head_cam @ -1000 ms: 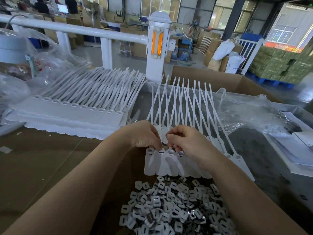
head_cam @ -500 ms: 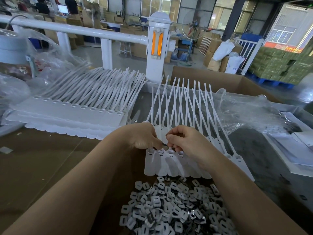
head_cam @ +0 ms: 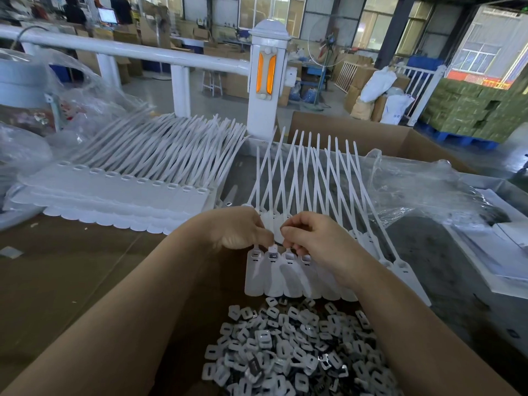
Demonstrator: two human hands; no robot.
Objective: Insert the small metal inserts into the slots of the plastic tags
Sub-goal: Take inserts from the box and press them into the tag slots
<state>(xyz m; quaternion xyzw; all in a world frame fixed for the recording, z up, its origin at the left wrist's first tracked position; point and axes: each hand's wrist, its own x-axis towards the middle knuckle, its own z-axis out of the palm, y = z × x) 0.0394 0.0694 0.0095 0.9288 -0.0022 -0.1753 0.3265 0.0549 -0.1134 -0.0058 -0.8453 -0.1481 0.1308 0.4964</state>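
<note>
both hands meet at frame centre over the tags [head_cam: 288,274], long axes running up-frame. left hand [head_cam: 238,228] pinches a tag neck; right hand [head_cam: 311,238] fingers curled, contents unclear. inserts [head_cam: 288,347] lie below, nearer.

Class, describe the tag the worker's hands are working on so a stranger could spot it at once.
Find the row of white tags above the pile of inserts. Under the left hand and right hand, take the second tag from the left; its slot looks dark and filled.
</note>
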